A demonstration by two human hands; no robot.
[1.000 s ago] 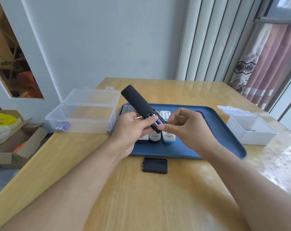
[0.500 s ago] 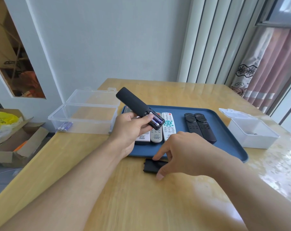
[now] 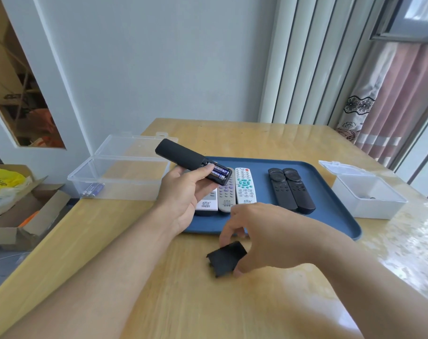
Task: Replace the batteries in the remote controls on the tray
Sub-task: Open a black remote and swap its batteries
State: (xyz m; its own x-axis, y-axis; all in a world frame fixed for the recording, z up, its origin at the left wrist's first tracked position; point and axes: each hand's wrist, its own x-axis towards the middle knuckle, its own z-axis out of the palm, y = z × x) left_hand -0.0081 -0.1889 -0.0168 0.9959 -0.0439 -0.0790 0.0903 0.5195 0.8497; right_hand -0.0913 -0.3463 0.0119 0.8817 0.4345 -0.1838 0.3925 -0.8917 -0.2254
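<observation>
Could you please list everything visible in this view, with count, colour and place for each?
Held remote: one, black, in the left hand, compartment open.
Batteries: two, purple, in that compartment.
Battery cover: one, black, pinched just above the table.
Tray: one, blue, mid-table.
Light remotes: three, white or grey, tray's left part.
Black remotes: two, side by side on the tray.
Clear box: one, open, left of the tray, holding loose batteries.
White box: one, open, right of the tray.
Cardboard box: one, brown, on the floor.
Table: one, wooden.
Left hand: grips the remote.
Right hand: pinches the cover.
</observation>
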